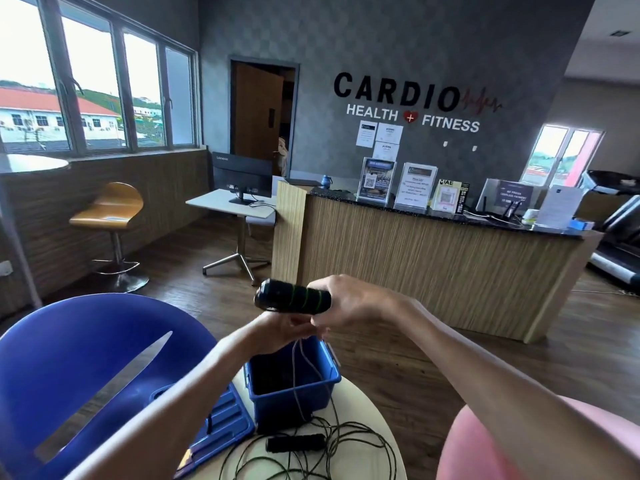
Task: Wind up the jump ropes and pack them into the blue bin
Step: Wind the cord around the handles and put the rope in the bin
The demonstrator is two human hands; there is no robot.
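Handles of a jump rope, black foam with green rings, are held together in the middle of the frame, above the blue bin. They are gripped at their right end by the right hand, whose fingers are curled round them. Just below, the left hand is raised palm up, and a pale cord hangs from between the two hands down into and past the bin; the left fingers seem to be pinching this cord, though they are partly hidden behind the right hand. The bin is seen standing open on a round pale worktop at the lower centre of the frame, its inside dark. A blue lid lies flat just to the left of the bin, partly covered by the left forearm. In front of the bin, near the bottom edge, a second black handle lies on the worktop among loose loops of dark cord. A blue chair fills the lower left of the frame, and a pink rounded shape is seen at the lower right. Beyond, a reception counter with leaflet stands crosses the middle right, a monitor stands on a small white desk left of it, and a wooden bar stool stands under the windows at the left.
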